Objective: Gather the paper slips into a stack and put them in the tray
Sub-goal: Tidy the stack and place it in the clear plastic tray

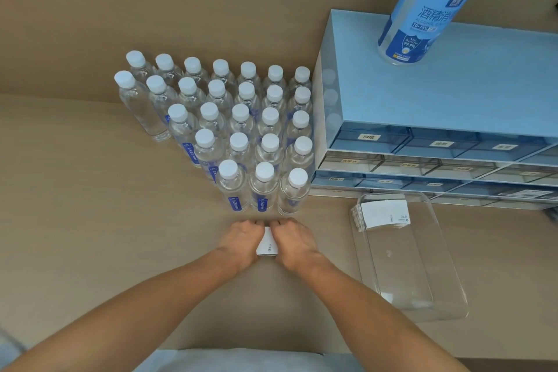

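A small stack of white paper slips (267, 244) is squeezed between my two hands on the beige table, just in front of the water bottles. My left hand (241, 240) presses its left side and my right hand (294, 241) presses its right side, both with fingers curled down. Only a narrow strip of the stack shows between them. To the right lies a clear plastic tray (422, 287). Another stack of white slips (383, 214) lies fanned in the tray's far left corner.
Several rows of capped water bottles (238, 142) stand directly beyond my hands. A blue drawer cabinet (453, 93) stands at the right rear behind the tray, with a large alcohol bottle (422, 9) on top.
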A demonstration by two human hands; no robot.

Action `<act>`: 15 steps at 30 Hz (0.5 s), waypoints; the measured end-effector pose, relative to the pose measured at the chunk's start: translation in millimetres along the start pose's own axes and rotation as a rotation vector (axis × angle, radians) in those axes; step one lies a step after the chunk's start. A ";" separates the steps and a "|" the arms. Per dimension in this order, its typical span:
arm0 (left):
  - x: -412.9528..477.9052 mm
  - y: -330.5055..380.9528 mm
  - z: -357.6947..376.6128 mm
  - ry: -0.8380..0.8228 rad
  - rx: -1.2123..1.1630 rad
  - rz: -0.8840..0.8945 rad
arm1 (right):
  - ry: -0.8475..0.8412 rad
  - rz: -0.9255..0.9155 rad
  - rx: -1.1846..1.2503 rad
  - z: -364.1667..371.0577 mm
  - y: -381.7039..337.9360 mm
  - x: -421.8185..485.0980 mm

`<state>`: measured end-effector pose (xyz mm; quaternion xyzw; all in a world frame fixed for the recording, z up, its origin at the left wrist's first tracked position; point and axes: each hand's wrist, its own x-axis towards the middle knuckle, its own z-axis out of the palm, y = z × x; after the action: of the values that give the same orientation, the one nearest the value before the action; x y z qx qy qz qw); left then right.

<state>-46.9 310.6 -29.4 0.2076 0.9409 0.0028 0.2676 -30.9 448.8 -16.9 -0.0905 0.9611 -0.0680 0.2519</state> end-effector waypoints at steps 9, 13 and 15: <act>-9.6 -3.3 2.9 0.021 -0.008 0.052 | 0.014 0.012 -0.033 7.3 -6.2 -8.0; -10.8 -0.6 0.8 0.019 -0.032 0.025 | 0.015 0.010 -0.020 8.6 -8.0 -6.3; -10.1 0.4 1.7 0.029 -0.049 0.010 | 0.015 0.014 0.009 9.0 -7.8 -5.9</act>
<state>-38.2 306.8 -25.7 0.2054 0.9433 0.0304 0.2588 -20.2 441.6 -20.5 -0.0823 0.9633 -0.0711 0.2454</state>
